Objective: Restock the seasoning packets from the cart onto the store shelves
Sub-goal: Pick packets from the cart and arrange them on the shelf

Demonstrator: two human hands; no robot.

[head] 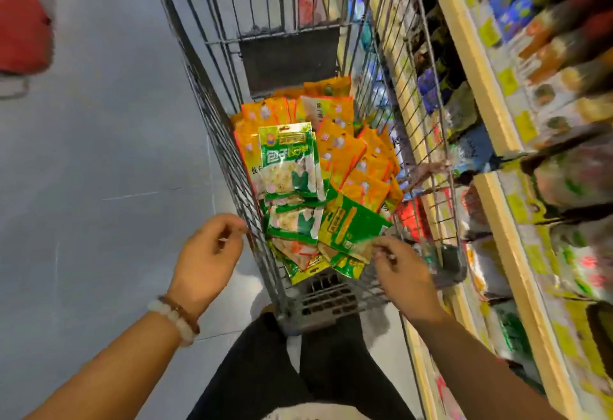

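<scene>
Seasoning packets point(318, 170), orange and green, lie piled in the wire cart point(212, 94). Right hand point(403, 270) reaches over the near green ones, fingers loosely curled; grip unclear through blur. Left hand point(209, 255) at the cart's left wall, fingers curled, empty. Shelves point(477, 87) on the right, blurred.

I see even, bright indoor light and soft shadows; the stocked cream-edged store shelves point(497, 141) smear with motion blur, and the wide lens bends the edges.

left hand point(207, 258) loosely curled, right hand point(403, 270) likewise
</scene>
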